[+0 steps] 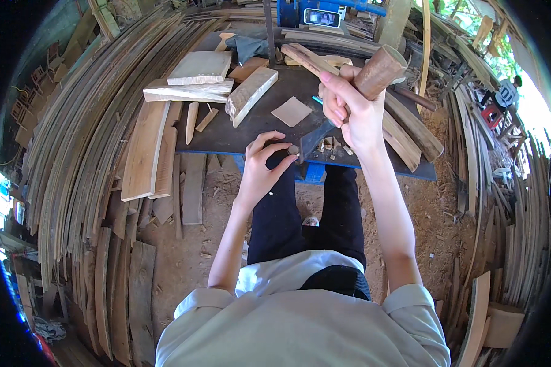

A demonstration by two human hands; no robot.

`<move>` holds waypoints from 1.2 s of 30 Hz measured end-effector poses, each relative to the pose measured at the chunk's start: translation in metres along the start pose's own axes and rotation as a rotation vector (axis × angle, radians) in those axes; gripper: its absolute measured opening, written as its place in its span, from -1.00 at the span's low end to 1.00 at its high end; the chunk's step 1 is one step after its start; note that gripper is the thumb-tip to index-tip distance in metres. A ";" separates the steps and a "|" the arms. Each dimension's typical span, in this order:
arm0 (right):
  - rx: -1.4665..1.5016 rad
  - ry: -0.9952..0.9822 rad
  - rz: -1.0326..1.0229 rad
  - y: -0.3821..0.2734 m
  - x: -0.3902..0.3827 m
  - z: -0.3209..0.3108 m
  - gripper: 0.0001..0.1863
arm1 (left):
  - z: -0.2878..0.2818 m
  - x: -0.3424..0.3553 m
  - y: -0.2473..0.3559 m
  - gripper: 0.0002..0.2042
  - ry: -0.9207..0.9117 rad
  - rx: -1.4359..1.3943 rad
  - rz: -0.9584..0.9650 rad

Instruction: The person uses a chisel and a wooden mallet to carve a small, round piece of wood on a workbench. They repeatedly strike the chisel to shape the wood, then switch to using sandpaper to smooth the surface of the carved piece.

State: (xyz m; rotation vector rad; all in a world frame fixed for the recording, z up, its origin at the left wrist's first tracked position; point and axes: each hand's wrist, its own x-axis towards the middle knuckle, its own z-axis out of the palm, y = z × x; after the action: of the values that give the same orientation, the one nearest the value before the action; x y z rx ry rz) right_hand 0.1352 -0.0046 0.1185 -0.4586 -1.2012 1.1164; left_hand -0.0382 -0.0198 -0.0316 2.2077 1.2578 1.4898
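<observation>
My right hand (355, 113) is closed round the thick wooden handle of a wide chisel (315, 138). The handle points up toward the right, and the dark blade slants down to the left. Between thumb and fingers, my left hand (264, 168) pinches a small round wood piece (293, 149) by the near edge of the dark worktable (254, 129). The blade's broad end is right beside that piece; whether they touch I cannot tell. Several small wood chips (332, 144) lie just right of the blade. Beyond it is a thin square wood piece (291, 112).
Wood blocks (251, 96) and boards (146, 144) lie at the table's left. Thick wooden lengths (412, 125) cross its right end. Long planks (86, 122) are stacked at the left. A phone (321, 18) stands at the back. Far right, a person (507, 93) sits on a red stool (491, 115).
</observation>
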 end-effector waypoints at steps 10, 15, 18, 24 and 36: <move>-0.019 0.019 0.006 0.001 0.004 0.002 -0.58 | 0.000 0.000 -0.002 -0.76 -0.001 -0.025 0.012; -0.036 0.052 0.003 0.002 0.005 0.006 -0.58 | 0.000 0.000 -0.002 -0.76 0.016 -0.043 -0.003; -0.041 0.055 0.000 0.001 0.005 0.005 -0.58 | 0.001 -0.001 -0.004 -0.76 0.023 -0.039 0.001; -0.018 0.074 -0.021 0.004 0.007 0.002 -0.68 | 0.001 0.000 -0.003 -0.77 0.022 -0.046 0.002; -0.060 0.099 0.007 0.007 0.015 0.008 -0.73 | -0.002 0.000 -0.007 -0.77 -0.008 -0.049 0.020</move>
State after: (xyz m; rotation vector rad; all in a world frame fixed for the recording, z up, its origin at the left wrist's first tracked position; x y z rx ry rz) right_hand 0.1242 0.0095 0.1234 -0.5579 -1.1489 1.0534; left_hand -0.0439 -0.0159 -0.0351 2.1992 1.1878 1.5016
